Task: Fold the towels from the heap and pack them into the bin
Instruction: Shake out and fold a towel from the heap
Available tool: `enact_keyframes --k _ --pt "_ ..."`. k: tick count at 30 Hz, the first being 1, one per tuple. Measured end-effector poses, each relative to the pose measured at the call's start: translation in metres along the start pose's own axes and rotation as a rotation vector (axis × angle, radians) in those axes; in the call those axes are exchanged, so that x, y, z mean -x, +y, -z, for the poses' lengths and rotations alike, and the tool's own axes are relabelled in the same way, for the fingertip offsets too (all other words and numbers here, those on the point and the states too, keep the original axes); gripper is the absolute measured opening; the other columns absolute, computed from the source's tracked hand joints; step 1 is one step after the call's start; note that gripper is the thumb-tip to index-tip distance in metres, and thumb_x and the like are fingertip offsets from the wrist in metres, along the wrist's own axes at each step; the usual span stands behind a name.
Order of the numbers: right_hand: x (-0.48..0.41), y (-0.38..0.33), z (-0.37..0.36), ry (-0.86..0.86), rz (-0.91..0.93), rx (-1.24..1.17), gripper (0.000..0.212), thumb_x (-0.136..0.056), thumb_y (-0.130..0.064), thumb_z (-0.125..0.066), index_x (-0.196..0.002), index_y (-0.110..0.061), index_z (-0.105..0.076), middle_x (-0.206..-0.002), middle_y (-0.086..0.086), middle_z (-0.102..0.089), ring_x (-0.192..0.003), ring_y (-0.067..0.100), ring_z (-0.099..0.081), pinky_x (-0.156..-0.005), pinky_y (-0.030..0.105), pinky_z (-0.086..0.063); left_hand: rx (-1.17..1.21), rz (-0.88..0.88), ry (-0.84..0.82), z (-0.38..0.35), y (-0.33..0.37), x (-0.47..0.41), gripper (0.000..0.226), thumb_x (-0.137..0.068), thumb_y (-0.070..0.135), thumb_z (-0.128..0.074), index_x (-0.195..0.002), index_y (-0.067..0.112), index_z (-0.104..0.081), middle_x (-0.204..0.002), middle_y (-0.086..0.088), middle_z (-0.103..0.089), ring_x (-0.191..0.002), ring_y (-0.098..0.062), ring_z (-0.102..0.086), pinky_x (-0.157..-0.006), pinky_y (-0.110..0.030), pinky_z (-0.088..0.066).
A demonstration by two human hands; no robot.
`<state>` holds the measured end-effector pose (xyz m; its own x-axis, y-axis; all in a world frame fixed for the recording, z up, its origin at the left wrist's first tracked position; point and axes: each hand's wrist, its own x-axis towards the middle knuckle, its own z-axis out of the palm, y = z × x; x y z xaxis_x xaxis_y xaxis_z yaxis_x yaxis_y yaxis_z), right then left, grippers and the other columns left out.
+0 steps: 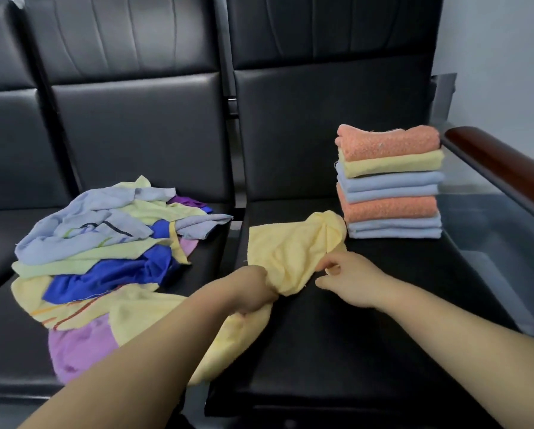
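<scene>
The person stands over the black bench point(336, 351) with both hands on one yellow towel point(290, 252), which lies crumpled on the right-hand seat. The left hand point(254, 289) is clenched round a bunched part of the cloth, and the right hand point(349, 280) pinches its near edge just beside it, so the two hands are close together. From the left fist a yellow tail runs back across the gap between the seats towards the heap point(104, 243) of unfolded towels on the left seat (I cannot tell whether that tail is the same towel or another one lying under it).

That tail is the first worry. If the towel is pulled flat from here, I think it could drag loose pieces off the heap, or slip over the front edge of the seat.

The second worry is the stack point(389, 187) of folded towels on the same seat, close to the armrest point(500, 162). It is tall, and the yellow towel's far end lies just beside its base. A wide sweep to spread the cloth might nudge the stack and topple it.

I see no bin from here, so packing looks some way off.
</scene>
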<state>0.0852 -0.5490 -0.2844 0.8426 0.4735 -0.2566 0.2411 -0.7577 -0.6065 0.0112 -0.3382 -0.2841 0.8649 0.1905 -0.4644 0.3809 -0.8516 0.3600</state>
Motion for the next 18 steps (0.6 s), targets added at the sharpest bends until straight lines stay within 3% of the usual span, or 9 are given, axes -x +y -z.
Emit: enact_keyframes --k 1,2,4,6,9,12,15,18 --pt "0.004 0.001 0.005 -0.014 0.014 -0.019 0.022 -0.089 -0.036 -0.074 -0.110 -0.033 -0.067 -0.107 -0.011 -0.061 -0.102 0.009 -0.061 -0.084 0.027 -0.050 0.311 0.008 -0.015 -0.006 0.007 -0.005 0.018 -0.095 0.030 -0.063 -0.094 0.014 -0.055 -0.093 -0.010 -0.058 -0.076 -0.029 -0.062 -0.055 -0.030 -0.050" --pt "0.008 0.002 0.010 -0.024 0.017 -0.023 0.020 -0.088 -0.036 -0.076 -0.105 -0.029 -0.070 -0.104 -0.011 -0.064 -0.099 0.009 -0.062 -0.084 0.028 -0.051 0.613 -0.007 -0.055 -0.010 0.019 -0.008 0.014 -0.095 0.024 -0.064 -0.094 0.013 -0.055 -0.089 -0.011 -0.058 -0.073 -0.027 -0.061 -0.058 -0.030 -0.052" --pt "0.015 0.008 0.021 -0.038 -0.013 -0.029 0.021 -0.084 -0.036 -0.078 -0.099 -0.022 -0.074 -0.101 -0.004 -0.069 -0.095 0.015 -0.066 -0.088 0.037 -0.055 1.086 -0.108 -0.115 -0.014 0.040 -0.020 0.017 -0.094 0.008 -0.061 -0.111 0.008 -0.060 -0.105 -0.016 -0.067 -0.096 -0.030 -0.070 -0.084 -0.043 -0.059" --pt "0.016 0.015 0.028 -0.058 -0.069 -0.071 0.029 -0.080 -0.040 -0.080 -0.100 -0.020 -0.073 -0.104 0.001 -0.070 -0.098 0.021 -0.067 -0.092 0.043 -0.055 1.231 -0.190 -0.034 -0.008 0.054 -0.026 0.036 -0.093 0.000 -0.059 -0.128 0.009 -0.057 -0.122 -0.012 -0.069 -0.112 -0.029 -0.068 -0.098 -0.049 -0.056" --pt "0.015 0.027 0.028 -0.098 -0.134 -0.119 0.046 -0.072 -0.046 -0.083 -0.109 -0.027 -0.065 -0.109 -0.002 -0.070 -0.100 0.017 -0.068 -0.094 0.044 -0.057 0.995 -0.209 0.153 -0.008 0.056 -0.025 0.039 -0.093 0.010 -0.064 -0.128 0.021 -0.050 -0.122 0.001 -0.065 -0.107 -0.020 -0.066 -0.093 -0.042 -0.057" --pt "0.012 0.036 0.023 -0.130 -0.127 0.072 0.054 -0.074 -0.040 -0.083 -0.119 -0.026 -0.056 -0.110 -0.005 -0.064 -0.098 0.013 -0.064 -0.089 0.038 -0.058 0.516 -0.297 0.163 -0.015 0.040 -0.015 0.016 -0.089 0.020 -0.067 -0.101 0.025 -0.058 -0.099 0.004 -0.066 -0.082 -0.014 -0.059 -0.069 -0.027 -0.051" --pt "0.007 0.040 0.017 0.002 -0.103 0.221 0.046 -0.082 -0.036 -0.077 -0.118 -0.022 -0.051 -0.108 -0.004 -0.058 -0.094 0.016 -0.060 -0.083 0.038 -0.057 0.124 -0.459 -0.010 -0.022 0.027 -0.005 0.010 -0.086 0.026 -0.072 -0.090 0.025 -0.063 -0.092 0.010 -0.064 -0.082 -0.008 -0.057 -0.075 -0.023 -0.048" --pt "0.005 0.036 0.010 0.201 -0.091 0.245 0.042 -0.085 -0.037 -0.075 -0.109 -0.022 -0.045 -0.109 0.000 -0.049 -0.093 0.020 -0.056 -0.077 0.039 -0.054 -0.079 -0.488 0.010 -0.025 0.012 -0.006 0.020 -0.084 0.041 -0.063 -0.099 0.029 -0.069 -0.105 0.012 -0.062 -0.099 -0.008 -0.058 -0.091 -0.032 -0.050"
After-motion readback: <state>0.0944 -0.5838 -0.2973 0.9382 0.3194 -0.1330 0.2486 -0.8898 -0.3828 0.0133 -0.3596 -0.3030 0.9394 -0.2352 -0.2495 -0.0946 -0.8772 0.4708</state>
